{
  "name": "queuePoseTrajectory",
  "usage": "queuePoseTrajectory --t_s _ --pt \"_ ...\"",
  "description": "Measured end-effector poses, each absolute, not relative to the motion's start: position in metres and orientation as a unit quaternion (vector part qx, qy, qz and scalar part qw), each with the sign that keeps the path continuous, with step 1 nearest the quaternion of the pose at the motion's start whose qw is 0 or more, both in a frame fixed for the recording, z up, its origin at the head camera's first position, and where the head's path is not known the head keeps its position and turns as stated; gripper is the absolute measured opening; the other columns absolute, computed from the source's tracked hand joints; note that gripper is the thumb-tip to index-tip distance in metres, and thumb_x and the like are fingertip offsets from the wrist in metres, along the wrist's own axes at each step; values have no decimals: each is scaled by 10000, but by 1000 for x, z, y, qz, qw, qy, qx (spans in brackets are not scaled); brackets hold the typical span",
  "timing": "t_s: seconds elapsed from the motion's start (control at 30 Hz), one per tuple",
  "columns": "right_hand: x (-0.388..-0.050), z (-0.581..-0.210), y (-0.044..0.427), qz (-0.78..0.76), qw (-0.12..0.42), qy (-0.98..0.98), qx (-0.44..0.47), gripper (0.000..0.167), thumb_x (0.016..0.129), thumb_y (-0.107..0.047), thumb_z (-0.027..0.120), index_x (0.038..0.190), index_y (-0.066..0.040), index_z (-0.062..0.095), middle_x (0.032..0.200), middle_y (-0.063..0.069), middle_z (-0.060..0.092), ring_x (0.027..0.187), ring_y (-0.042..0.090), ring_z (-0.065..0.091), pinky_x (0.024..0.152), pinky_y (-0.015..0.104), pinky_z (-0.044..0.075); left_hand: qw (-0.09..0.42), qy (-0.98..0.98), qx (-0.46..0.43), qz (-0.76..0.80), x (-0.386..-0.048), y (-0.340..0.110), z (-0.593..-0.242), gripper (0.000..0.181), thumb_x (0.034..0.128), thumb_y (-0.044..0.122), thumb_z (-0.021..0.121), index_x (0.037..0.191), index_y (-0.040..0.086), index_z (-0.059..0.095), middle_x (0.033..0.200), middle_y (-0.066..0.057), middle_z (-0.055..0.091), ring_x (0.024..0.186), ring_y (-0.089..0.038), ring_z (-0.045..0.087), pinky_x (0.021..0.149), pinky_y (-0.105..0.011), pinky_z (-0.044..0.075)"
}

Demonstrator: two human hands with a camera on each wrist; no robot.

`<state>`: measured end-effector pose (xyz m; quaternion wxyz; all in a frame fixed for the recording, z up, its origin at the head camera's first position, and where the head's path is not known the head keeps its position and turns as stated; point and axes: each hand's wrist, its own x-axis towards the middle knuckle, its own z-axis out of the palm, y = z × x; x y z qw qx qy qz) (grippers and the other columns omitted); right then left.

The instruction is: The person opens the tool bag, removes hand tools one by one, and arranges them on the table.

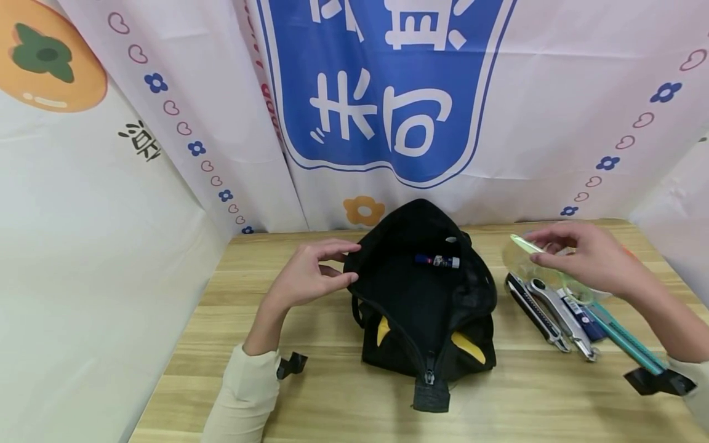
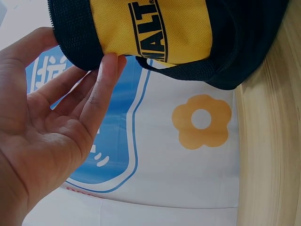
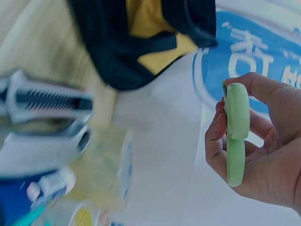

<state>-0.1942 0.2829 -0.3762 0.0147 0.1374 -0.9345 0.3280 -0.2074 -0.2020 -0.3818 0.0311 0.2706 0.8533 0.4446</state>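
Note:
A black bag (image 1: 426,320) with yellow patches stands on the table, its zipped mouth spread wide. My left hand (image 1: 312,274) holds the left rim between thumb and fingertips; the left wrist view shows the hand (image 2: 51,122) at the rim's black band (image 2: 77,33). Inside the bag lies a dark blue glue stick (image 1: 437,261) with a pale end. To the right of the bag, my right hand (image 1: 589,255) pinches a flat pale green object (image 1: 525,244) with rounded parts (image 3: 238,113); its kind is unclear. The hand hovers over a roll of clear tape (image 1: 515,261).
Right of the bag lie a black and silver utility knife (image 1: 534,311), a silver tool with a holed end (image 1: 562,317), a blue glue stick (image 1: 584,317) and a teal utility knife (image 1: 626,338). A printed cloth (image 1: 554,123) hangs behind the wooden table (image 1: 310,381).

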Motion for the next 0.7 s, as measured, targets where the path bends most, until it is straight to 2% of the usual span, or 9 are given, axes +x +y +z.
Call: queuePoseTrajectory --t_s 0.27,0.4,0.43,0.47,0.5,0.57,0.6,0.67,0.7 --pt "-186 -401 345 308 23 -949 57 378 1005 -192 773 1329 -4 717 1152 147 725 807 -97 563 613 205 532 33 854 270 444 -207 -201 -382 470 923 101 832 1380 72 726 1447 -126 689 1170 -319 738 890 -308 674" --pt "-183 -415 378 308 22 -951 19 404 1014 -190 764 1338 39 691 990 -133 710 770 -119 546 601 189 525 33 854 271 442 -208 -201 -382 472 925 105 831 1384 75 724 1449 -123 687 1171 -315 736 892 -309 673" --pt "-182 -420 386 314 27 -949 12 324 1010 -171 765 1300 -28 735 944 -221 678 759 -120 546 597 184 523 33 854 271 442 -208 -201 -382 473 925 106 832 1384 76 724 1450 -122 687 1171 -314 736 892 -308 673" --pt "-182 -424 394 321 36 -946 9 304 1001 -134 769 1274 -3 739 909 -296 637 749 -123 552 597 170 522 34 854 271 443 -208 -201 -382 474 925 105 832 1385 74 723 1450 -122 687 1171 -313 737 893 -309 673" --pt "-182 -428 400 320 45 -946 4 295 993 -105 771 1258 22 736 883 -257 668 734 -138 541 591 157 515 34 854 271 443 -208 -201 -382 474 924 103 833 1385 71 723 1450 -122 687 1171 -311 738 894 -308 673" --pt "-181 -439 413 336 68 -939 5 175 979 -49 769 1133 -128 793 842 -346 625 711 -146 548 583 140 520 34 853 271 444 -208 -201 -382 475 923 99 834 1384 67 722 1449 -123 688 1170 -309 740 894 -308 673" --pt "-181 -444 418 337 77 -938 5 175 972 -27 769 1126 -107 790 833 -363 611 707 -162 542 584 126 518 34 853 272 445 -208 -201 -382 475 923 97 834 1383 65 722 1449 -124 688 1169 -307 742 895 -307 672" --pt "-180 -454 429 336 90 -938 4 220 971 -13 765 1074 -206 785 828 -373 593 699 -184 530 585 108 507 34 852 274 445 -208 -201 -383 475 925 97 833 1384 58 719 1447 -130 688 1166 -306 746 896 -308 672" --pt "-180 -459 434 339 95 -936 3 321 969 -14 767 1043 -326 765 826 -374 593 700 -190 525 583 105 503 34 851 274 446 -208 -201 -383 474 925 97 833 1384 57 719 1446 -131 689 1165 -306 746 895 -308 672"
